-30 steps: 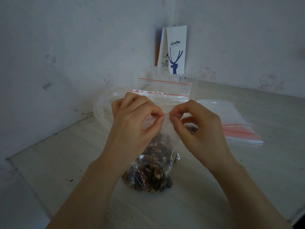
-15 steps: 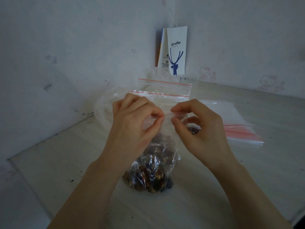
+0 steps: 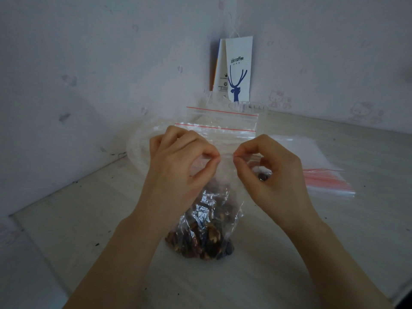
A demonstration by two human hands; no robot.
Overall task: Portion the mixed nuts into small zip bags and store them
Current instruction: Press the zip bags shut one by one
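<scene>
A small clear zip bag (image 3: 209,228) with brown mixed nuts in its bottom stands on the pale table (image 3: 89,219) in front of me. My left hand (image 3: 178,168) pinches the bag's top strip between thumb and forefinger. My right hand (image 3: 267,170) pinches the same strip just to the right, fingertips a short gap apart. Behind my hands two more clear zip bags (image 3: 223,121) with red lines stand upright; their contents are hidden.
A stack of flat zip bags with red strips (image 3: 323,177) lies to the right. A white coffee paper bag with a blue deer (image 3: 236,70) leans in the wall corner. A clear cup rim (image 3: 247,107) shows behind the bags. Walls close in at left and back.
My right hand's pinch slid a little right along the zip strip and came back close to the left fingertips. The bag and my left hand stayed where they were.
</scene>
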